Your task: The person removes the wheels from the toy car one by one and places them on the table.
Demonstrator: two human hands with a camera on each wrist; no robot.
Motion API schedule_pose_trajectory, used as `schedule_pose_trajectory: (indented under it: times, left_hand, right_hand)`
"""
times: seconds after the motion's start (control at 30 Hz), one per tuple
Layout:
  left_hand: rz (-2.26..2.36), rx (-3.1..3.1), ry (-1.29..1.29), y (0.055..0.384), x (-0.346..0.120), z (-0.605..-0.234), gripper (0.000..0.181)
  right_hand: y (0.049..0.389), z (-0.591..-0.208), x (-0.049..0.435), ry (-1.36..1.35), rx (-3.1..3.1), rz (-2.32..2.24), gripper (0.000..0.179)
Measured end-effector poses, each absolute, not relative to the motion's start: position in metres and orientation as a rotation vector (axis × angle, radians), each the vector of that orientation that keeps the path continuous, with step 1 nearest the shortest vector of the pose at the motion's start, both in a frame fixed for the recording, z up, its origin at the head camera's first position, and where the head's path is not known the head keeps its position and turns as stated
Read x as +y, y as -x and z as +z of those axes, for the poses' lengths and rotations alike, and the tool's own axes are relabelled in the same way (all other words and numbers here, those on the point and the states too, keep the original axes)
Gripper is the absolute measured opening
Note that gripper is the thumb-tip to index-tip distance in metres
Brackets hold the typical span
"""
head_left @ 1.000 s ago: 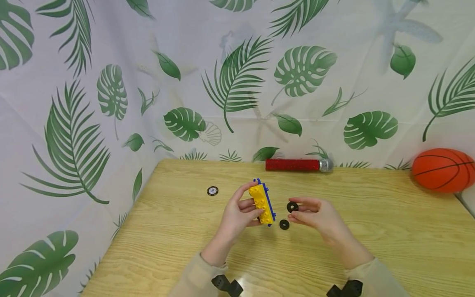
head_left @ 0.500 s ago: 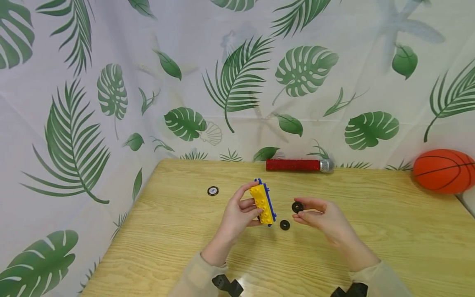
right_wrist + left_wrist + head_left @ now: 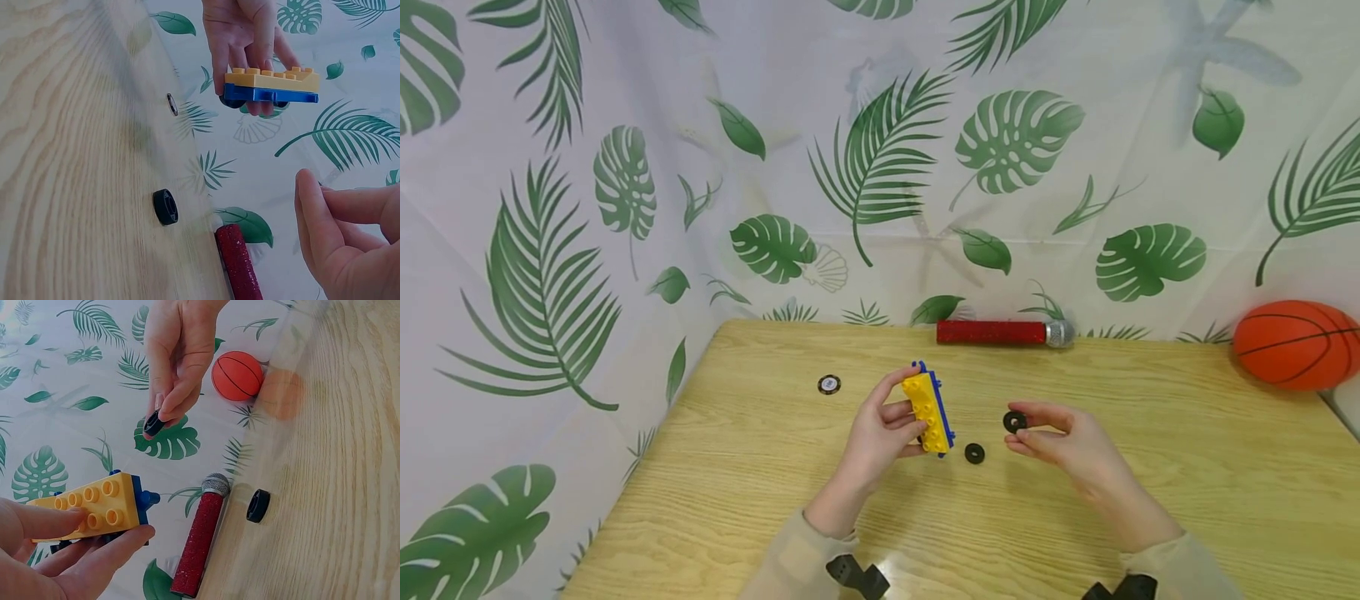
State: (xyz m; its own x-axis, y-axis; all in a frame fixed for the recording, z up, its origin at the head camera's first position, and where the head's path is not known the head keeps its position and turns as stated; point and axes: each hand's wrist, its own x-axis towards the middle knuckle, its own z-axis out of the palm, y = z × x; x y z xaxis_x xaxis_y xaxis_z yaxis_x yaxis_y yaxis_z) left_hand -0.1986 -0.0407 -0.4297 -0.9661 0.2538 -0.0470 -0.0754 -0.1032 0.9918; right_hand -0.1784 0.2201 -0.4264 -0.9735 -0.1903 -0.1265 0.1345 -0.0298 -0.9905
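Note:
My left hand point(image 3: 874, 437) grips a toy car body point(image 3: 927, 417) with a yellow studded top and a blue base, fingers and thumb around its sides. Two dark wheels point(image 3: 233, 102) show beneath its far side in the right wrist view, while a bare blue axle stub point(image 3: 150, 498) juts out in the left wrist view. To the right, my right hand point(image 3: 1070, 446) pinches a small black toy wheel point(image 3: 153, 425) between thumb and fingers, apart from the car. A second black wheel point(image 3: 258, 506) rests on the table between the two hands.
Behind the hands, a red microphone point(image 3: 992, 332) with a silver head lies along the table's point(image 3: 737, 500) back edge. A round black-and-white chip point(image 3: 829, 384) is at left. An orange basketball point(image 3: 1296, 345) sits at far right, against the leaf-printed cloth point(image 3: 880, 308).
My right hand has drawn back to the right with the wheel, away from the car body. The left hand and the wheel on the table have stayed nearly still.

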Motion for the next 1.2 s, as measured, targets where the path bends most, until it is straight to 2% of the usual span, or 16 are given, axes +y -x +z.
schedule_pose_trajectory:
  times: [1.2]
  left_hand:
    - [2.175,1.938,-0.172,0.199,-0.041,-0.43,0.065]
  right_hand:
    - [0.184,-0.471,0.254,-0.07,2.087,-1.961,0.055]
